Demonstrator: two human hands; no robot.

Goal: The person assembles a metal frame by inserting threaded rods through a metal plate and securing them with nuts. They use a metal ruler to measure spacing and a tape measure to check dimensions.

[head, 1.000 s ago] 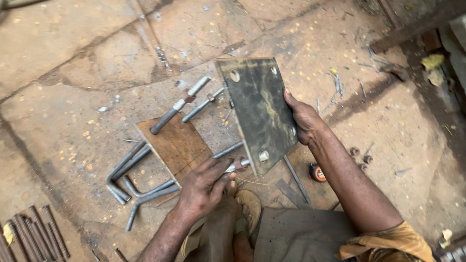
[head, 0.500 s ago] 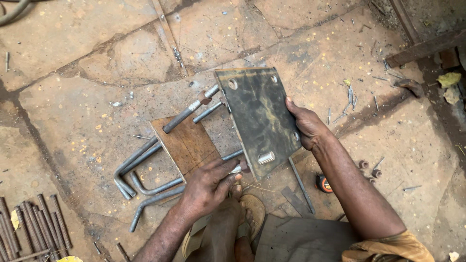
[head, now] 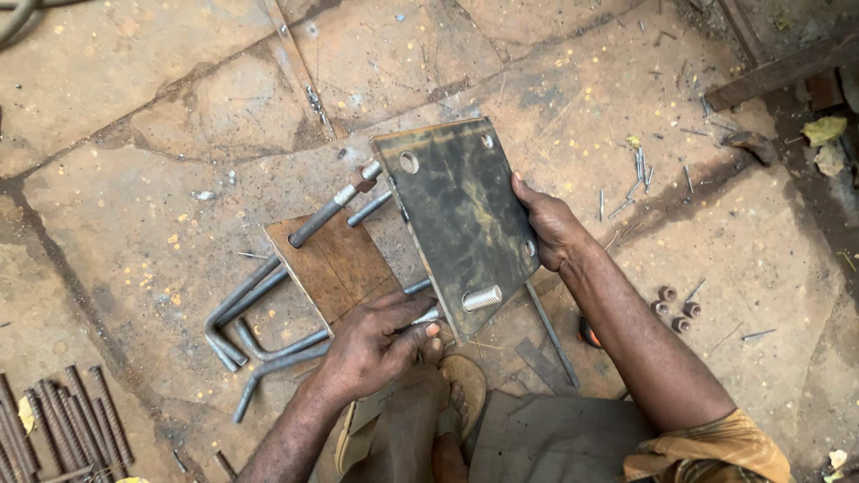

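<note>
At the centre of the frame a dark steel plate stands tilted on its lower edge, its long axis running from upper left to lower right. Gripping its right edge is the right hand. Just below its lower corner, the left hand pinches a threaded bolt, nearer the plate's holes.

Dark mottled metal plate, rusty brown plate, grey bent rods, tan stone floor

Metal workshop, outdoors-ish: stone floor, bent steel rods, loose nuts, scrap bits.
</note>
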